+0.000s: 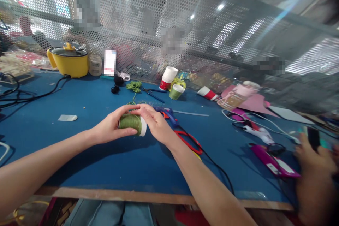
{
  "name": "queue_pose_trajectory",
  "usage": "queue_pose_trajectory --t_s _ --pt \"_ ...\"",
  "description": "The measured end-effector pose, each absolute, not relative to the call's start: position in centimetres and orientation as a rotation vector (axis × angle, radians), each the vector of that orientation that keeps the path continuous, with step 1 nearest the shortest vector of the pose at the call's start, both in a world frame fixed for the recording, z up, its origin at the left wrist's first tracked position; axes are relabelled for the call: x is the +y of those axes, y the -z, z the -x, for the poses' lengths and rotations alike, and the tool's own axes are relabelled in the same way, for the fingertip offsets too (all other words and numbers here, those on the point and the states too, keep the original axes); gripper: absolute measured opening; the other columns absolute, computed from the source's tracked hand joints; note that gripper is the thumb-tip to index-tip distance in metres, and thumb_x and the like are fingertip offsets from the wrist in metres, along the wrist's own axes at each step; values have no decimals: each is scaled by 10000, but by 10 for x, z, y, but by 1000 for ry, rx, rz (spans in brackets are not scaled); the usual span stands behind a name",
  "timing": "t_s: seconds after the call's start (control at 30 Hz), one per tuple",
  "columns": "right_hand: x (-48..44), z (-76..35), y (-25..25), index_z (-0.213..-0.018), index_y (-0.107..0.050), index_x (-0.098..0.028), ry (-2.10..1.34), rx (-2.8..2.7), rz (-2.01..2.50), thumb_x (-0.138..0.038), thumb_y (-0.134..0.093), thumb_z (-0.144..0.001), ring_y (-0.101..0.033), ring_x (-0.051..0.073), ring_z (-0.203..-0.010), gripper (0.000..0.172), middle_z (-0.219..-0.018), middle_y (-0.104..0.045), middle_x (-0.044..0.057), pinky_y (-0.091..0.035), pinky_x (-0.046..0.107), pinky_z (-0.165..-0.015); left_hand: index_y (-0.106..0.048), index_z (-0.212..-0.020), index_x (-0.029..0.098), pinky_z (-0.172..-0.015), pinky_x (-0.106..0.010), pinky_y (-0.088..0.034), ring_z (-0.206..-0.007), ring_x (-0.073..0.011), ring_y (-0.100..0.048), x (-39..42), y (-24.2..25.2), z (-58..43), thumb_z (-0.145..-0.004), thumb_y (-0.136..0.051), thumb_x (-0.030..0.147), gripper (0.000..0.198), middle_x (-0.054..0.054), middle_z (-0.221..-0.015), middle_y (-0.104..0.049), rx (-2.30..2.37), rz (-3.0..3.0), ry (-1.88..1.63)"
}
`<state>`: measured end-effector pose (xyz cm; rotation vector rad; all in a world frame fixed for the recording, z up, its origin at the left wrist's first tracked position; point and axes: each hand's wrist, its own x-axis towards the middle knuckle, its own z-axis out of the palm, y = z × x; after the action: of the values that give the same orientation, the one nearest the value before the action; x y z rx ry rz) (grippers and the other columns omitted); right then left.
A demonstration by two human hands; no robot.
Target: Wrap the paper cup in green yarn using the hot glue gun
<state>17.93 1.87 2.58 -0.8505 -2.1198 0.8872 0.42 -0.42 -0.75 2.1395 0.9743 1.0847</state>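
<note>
A white paper cup wrapped in green yarn [129, 123] lies tilted on its side above the table. My left hand [113, 123] is closed around its left part, thumb along the near side. At the white rim end, my right hand [155, 122] grips the cup with fingers over its top; the fingertips are partly hidden. A strand runs from behind the hands to a loose bundle of green yarn [134, 85]. Just beyond my right hand lies a blue glue gun [172, 117], with red-handled scissors [189, 143] partly under my forearm.
Beyond are pliers [155, 93], a green-wrapped cup [176, 91], stacked cups [168, 77] and a tipped cup [208, 93]. A yellow pot [70, 61] stands back left. Cables and a purple box [275, 160] lie right, near another person's hand [316, 155] with a phone.
</note>
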Motion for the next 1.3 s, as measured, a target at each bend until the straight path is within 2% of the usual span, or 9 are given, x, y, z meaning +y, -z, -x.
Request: queue_pose_trajectory --t_s 0.17,0.27,0.47,0.67,0.77,0.97,1.07,1.17,1.3 --pt "18 -178 -26 -946 -668 -200 -935 -2153 828 -488 -254 -883 -424 177 -1158 509 -1192 -520 71 -249 354 -1023 -447 -1132 154 -849 -342 -427 -1002 -228 -518 -4 9 -4 -733 -606 356 475 -103 -1110 -535 993 -2115 -1093" --pt "23 -185 -30 -944 -662 -211 -982 -2057 866 -472 -248 -890 -448 168 -1141 493 -1193 -532 61 -324 347 -975 -484 -1073 144 -779 -332 -452 -891 -209 -550 -4 8 -4 -726 -602 383 437 -82 -1001 -565 1069 -2058 -1069" --pt "28 -193 -36 -883 -646 -168 -846 -2011 987 -311 -519 -800 -572 161 -912 208 -975 -617 73 -449 307 -800 -473 -1060 130 -729 -315 -449 -849 -206 -550 -7 1 -6 -703 -611 401 469 -81 -977 -568 1212 -1992 -1057" --pt "19 -177 -27 -820 -665 -173 -750 -2100 971 -189 -567 -738 -518 169 -1031 128 -1032 -569 82 -384 331 -909 -460 -1029 122 -682 -305 -447 -797 -195 -548 -6 4 -6 -697 -617 403 463 -84 -944 -561 1203 -2035 -1046" --pt "18 -173 -22 -843 -654 -164 -784 -2083 971 -172 -585 -717 -510 165 -1048 143 -1048 -565 88 -375 325 -923 -446 -1079 145 -745 -321 -443 -883 -208 -543 -4 8 -5 -719 -604 391 464 -95 -1033 -547 1132 -2095 -1088" --pt "27 -181 -30 -928 -612 -174 -853 -2011 991 -329 -551 -763 -572 156 -935 235 -1050 -596 79 -460 298 -794 -478 -1086 171 -798 -341 -432 -919 -212 -535 -2 10 -5 -735 -595 391 432 -78 -1010 -558 1162 -2101 -1117" --pt "41 -197 -40 -845 -603 -146 -789 -1921 1149 -392 -495 -791 -608 129 -723 274 -861 -644 75 -490 258 -657 -480 -1084 162 -758 -329 -447 -889 -209 -543 -4 7 -6 -720 -604 398 451 -85 -1015 -556 1196 -2021 -1113" --pt "61 -224 -44 -682 -549 -144 -659 -1908 1496 -430 -369 -845 -537 96 -454 375 -596 -604 39 -452 223 -476 -468 -1087 154 -704 -310 -454 -830 -196 -549 -6 4 -7 -722 -589 402 458 -80 -983 -562 1215 -1902 -1091" --pt "82 -262 -35 -687 -567 -149 -335 -1971 1835 -226 -396 -827 -592 123 -610 233 -702 -641 59 -416 203 -534 -450 -1075 166 -642 -277 -453 -737 -161 -543 -7 0 -7 -745 -544 421 427 -41 -898 -566 1153 -1714 -1010"
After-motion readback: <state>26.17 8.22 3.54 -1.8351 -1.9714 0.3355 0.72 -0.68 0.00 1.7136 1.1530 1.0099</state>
